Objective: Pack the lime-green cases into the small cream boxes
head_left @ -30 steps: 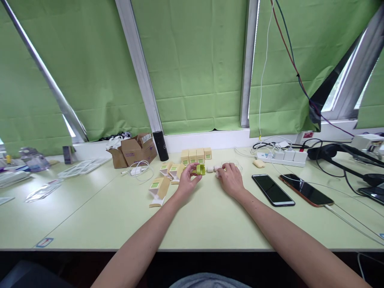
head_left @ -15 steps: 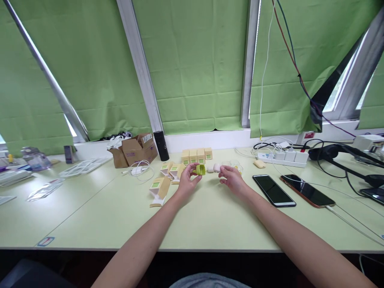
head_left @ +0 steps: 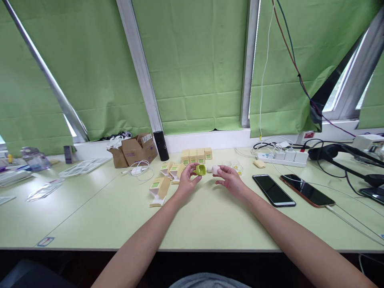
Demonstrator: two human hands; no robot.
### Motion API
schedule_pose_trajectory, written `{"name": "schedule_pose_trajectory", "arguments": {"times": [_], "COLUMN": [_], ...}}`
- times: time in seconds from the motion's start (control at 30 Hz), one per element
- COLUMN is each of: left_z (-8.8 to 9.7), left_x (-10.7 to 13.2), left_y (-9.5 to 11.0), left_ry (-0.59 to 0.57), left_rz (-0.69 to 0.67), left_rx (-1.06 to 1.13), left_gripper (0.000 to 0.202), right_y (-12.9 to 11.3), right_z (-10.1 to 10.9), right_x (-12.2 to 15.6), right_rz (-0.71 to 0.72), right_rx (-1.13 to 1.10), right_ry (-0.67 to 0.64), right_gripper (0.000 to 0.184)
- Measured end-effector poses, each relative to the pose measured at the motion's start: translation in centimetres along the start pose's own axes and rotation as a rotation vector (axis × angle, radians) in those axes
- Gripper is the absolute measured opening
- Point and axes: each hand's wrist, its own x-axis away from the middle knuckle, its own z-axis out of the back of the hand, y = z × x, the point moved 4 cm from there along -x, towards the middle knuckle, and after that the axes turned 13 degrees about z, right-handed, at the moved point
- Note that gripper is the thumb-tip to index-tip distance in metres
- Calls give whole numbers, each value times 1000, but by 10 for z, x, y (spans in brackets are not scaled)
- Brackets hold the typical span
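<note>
Between the fingers of my left hand point(head_left: 187, 180) is a small yellow-green cup-like piece point(head_left: 200, 170), its hollow side facing toward me and to the right. My right hand point(head_left: 229, 178) pinches a small white rounded piece point(head_left: 215, 170), close to the green one with a narrow gap between them. Another whitish bit shows just behind it, partly hidden. Left of my left hand lie opened small cream boxes with green windows point(head_left: 160, 188). A row of closed cream boxes point(head_left: 197, 156) stands behind my hands. Clear round plastic pieces with yellow bits point(head_left: 237, 167) lie beyond my right hand.
To the right are two phones point(head_left: 273, 190), a white power strip point(head_left: 283, 158) with plugs and cables, and a black headset point(head_left: 345, 160). A cardboard box point(head_left: 136, 151) and a black cylinder point(head_left: 161, 146) stand at the back left, near a white charger point(head_left: 138, 171).
My right hand has moved left with the white piece, bringing it closer to the green one. My left hand has barely shifted.
</note>
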Motion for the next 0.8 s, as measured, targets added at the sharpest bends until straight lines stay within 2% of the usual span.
{"name": "schedule_pose_trajectory", "arguments": {"times": [0.13, 0.37, 0.53, 0.67, 0.8], "left_z": [0, 0, 0, 0, -1], "left_x": [0, -1, -1, 0, 1], "left_y": [-1, -2, -2, -2, -1], "left_ry": [-21, -9, -5, 1, 25], "left_rz": [-15, 0, 3, 5, 7], "left_rx": [-1, -6, -20, -53, -109], "left_gripper": [50, 52, 52, 51, 48], "right_y": [-3, -7, 0, 10, 12], "right_z": [-4, -10, -7, -1, 2], "right_x": [2, 4, 1, -3, -5], "right_rz": [-2, 67, 87, 64, -14], "right_rx": [-21, 2, 54, 133, 119], "right_ry": [-33, -62, -58, -22, 5], "right_gripper": [58, 55, 53, 51, 51]}}
